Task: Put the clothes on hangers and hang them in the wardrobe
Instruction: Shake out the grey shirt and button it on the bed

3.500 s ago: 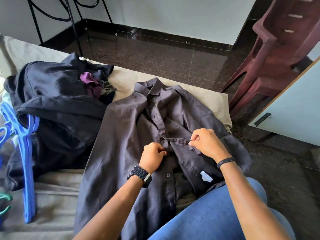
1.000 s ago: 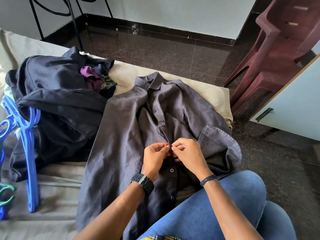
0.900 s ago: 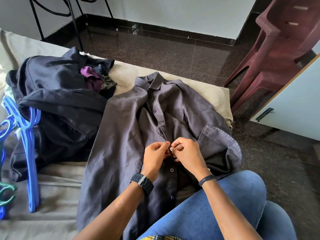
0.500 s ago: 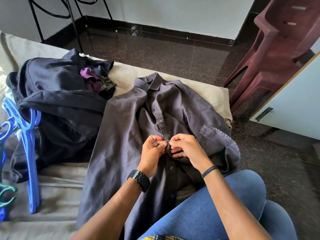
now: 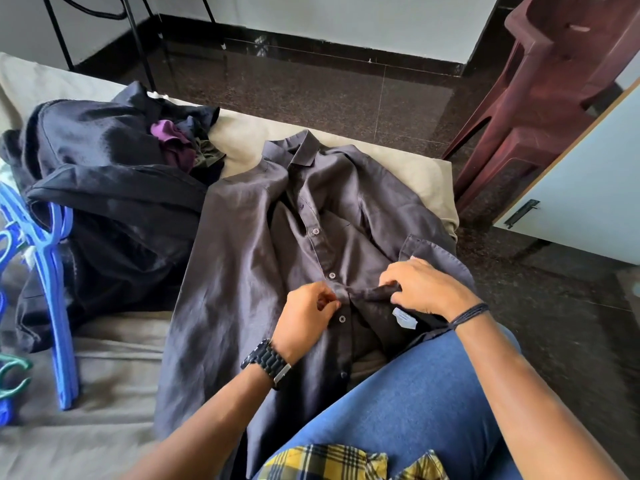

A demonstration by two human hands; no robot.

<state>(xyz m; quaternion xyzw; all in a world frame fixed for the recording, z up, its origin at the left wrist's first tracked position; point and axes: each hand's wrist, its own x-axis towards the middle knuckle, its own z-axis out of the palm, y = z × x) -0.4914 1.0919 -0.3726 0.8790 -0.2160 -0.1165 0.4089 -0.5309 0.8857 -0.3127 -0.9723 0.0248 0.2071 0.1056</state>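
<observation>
My blue-jeaned knee (image 5: pixel 398 410) sits nearest. Just past it my left hand (image 5: pixel 306 315) pinches the button edge of the dark grey button-up shirt (image 5: pixel 242 254) lying flat on the beige bed (image 5: pixel 104 393), while my right hand (image 5: pixel 426 289) curls its fingers (image 5: pixel 389 280) around the opposite front edge, pulling it open. I judge I am only readying this shirt: no hanger is in it. To the left lie blue plastic hangers (image 5: pixel 52 271), beyond them a heap of dark clothes (image 5: pixel 104 174) waits unhung.
</observation>
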